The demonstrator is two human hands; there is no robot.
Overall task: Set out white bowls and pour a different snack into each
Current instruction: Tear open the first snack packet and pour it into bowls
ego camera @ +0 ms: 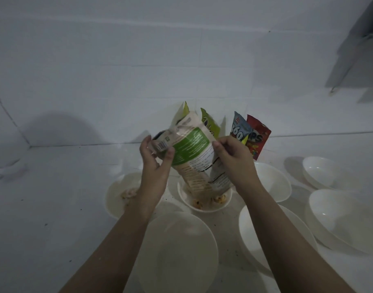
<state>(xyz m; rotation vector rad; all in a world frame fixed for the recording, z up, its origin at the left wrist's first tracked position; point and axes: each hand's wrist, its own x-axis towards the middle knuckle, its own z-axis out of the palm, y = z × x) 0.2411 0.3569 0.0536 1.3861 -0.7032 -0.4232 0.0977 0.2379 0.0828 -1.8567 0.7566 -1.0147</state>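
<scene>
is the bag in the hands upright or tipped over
Tipped: the green-and-white bag is upended, mouth down in the small bowl, with snack pieces lying under it.

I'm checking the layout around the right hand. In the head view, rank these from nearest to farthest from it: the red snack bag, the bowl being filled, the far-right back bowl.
1. Red snack bag: just behind the right hand, leaning on the wall.
2. Bowl being filled: below it, toward the left.
3. Far-right back bowl: well off to the right.

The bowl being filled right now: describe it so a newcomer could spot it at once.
Start at the snack bags leaning against the back wall. Just in front of them, between both hands, stands a small white bowl. Alone among the bowls, it has the upturned bag emptying into it.
</scene>
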